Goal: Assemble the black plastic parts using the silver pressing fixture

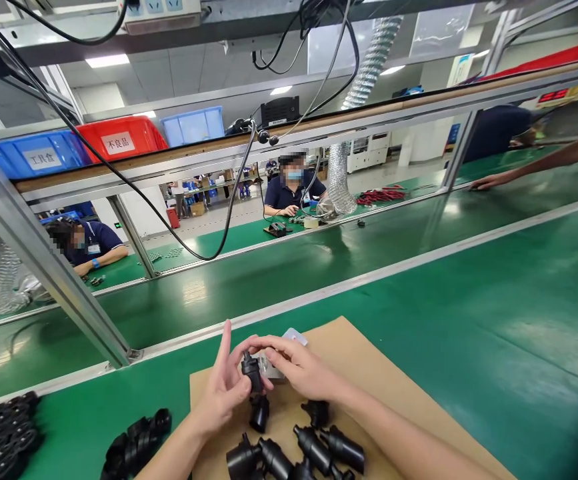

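Note:
My left hand [226,387] grips a small black plastic fitting [251,371] with a narrow tip, held upright between thumb and fingers; the index finger points up. Close over its top are the fingers of my right hand [301,367], bent and pressed together; what they pinch, if anything, is hidden. Behind the fingers, a shiny whitish item [271,368] shows in part. Below my hands, several black cylindrical parts [313,448] with narrower ends lie on a brown cardboard sheet [341,340]. One more black part [259,413] rests just under the held fitting.
Left on the green bench [69,427] are a cluster of black round parts [3,437] and a row of black parts [136,440]. A metal post [63,267] rises at left. Beyond the conveyor belt [279,277], co-workers sit; a person's arm [543,163] reaches in at right. Cables [169,233] hang overhead.

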A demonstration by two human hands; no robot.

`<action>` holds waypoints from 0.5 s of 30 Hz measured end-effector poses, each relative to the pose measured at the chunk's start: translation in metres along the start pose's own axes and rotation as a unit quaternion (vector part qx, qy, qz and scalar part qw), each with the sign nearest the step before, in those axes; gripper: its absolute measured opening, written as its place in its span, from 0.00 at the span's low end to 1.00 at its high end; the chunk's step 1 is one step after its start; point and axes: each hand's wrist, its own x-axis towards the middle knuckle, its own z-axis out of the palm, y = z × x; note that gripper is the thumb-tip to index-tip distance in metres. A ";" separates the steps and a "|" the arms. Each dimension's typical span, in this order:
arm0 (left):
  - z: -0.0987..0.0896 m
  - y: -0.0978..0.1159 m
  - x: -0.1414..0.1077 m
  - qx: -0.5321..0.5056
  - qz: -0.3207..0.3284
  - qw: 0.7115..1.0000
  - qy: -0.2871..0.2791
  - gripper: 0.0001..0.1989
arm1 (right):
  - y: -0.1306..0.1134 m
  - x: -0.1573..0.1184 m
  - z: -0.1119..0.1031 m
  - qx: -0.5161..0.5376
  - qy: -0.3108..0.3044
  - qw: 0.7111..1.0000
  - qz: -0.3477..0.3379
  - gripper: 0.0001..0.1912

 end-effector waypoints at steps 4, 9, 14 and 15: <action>0.004 -0.012 -0.004 0.161 0.035 0.983 0.078 0.56 | -0.005 -0.002 0.003 -0.014 0.017 0.999 0.027 0.26; -0.011 -0.044 -0.009 0.461 0.210 0.844 0.174 0.44 | -0.011 -0.005 0.017 -0.202 0.097 0.973 0.058 0.17; -0.017 -0.051 -0.010 0.531 0.247 0.802 0.119 0.44 | -0.011 -0.006 0.033 -0.150 0.095 0.983 0.054 0.13; -0.016 -0.049 -0.010 0.522 0.241 0.811 0.111 0.45 | -0.009 -0.004 0.033 -0.133 0.097 0.985 0.060 0.13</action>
